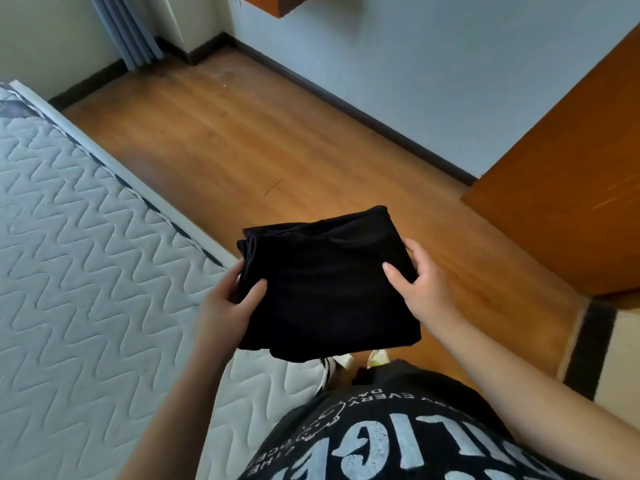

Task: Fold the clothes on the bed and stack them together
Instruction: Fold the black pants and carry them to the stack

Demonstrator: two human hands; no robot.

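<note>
This is a bedroom in a home. A bed [79, 244] with a white quilted top fills the left side. The floor [242, 140] is brown wood, with a dark strip along the bottom of the walls. The wall [433, 64] is pale blue. A grey-blue curtain [126, 29] hangs in the far corner. A brown wooden door [568, 202] stands on the right. A wooden shelf [277, 3] sticks out from the wall up high. It looks like a room where someone sleeps.
</note>
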